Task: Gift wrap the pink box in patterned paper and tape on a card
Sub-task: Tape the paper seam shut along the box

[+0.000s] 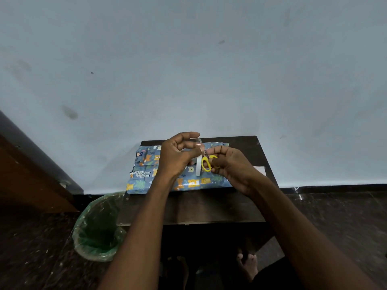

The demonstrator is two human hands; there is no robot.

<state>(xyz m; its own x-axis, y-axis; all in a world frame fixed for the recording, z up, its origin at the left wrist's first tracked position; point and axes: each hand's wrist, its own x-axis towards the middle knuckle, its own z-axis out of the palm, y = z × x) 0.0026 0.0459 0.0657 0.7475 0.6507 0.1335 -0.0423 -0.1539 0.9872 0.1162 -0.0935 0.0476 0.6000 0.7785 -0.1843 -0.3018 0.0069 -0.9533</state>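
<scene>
holding clear tape (199, 146) pinched in left hand (178, 155), yellow scissors (207, 163) gripped in right hand (230, 166), above wrapped box (146, 183) at centre frame; risking tape curling, sticking to fingers.

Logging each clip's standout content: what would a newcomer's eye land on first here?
The two hands raised mid-frame over a small dark table: the left hand pinches a strip of clear tape, the right hand holds yellow-handled scissors. Beneath them lies the box wrapped in blue animal-print paper; a green-lined bin stands lower left.
</scene>
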